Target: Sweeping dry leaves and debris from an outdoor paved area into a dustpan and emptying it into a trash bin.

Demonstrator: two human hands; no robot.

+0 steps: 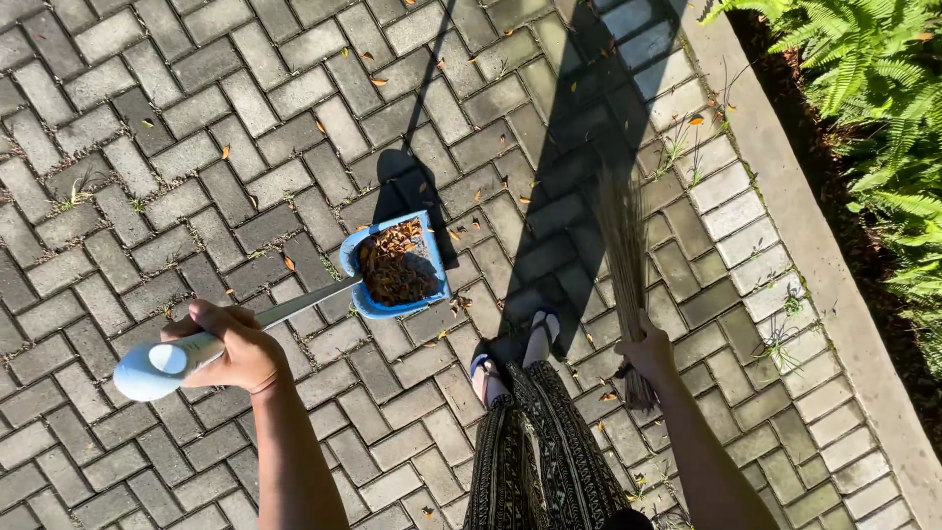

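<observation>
Gripping the blue dustpan [395, 267] by its long handle, my left hand [228, 345] aims it far-right; its tray of dry leaves rests on the paving [147, 147]. My right hand [648, 353] clasps the broom [625, 245], bristles pointing far, right of the tray.

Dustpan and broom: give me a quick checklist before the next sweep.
1. Left hand grips the dustpan handle: ok.
2. Dustpan held level, dry leaves inside: ok.
3. Room left in the pan: not ok, nearly full.
4. Right hand grips the stick broom: ok.
5. Paving free of leaves: not ok, several scattered.
6. Bristle tips touching ground: cannot tell.
</observation>
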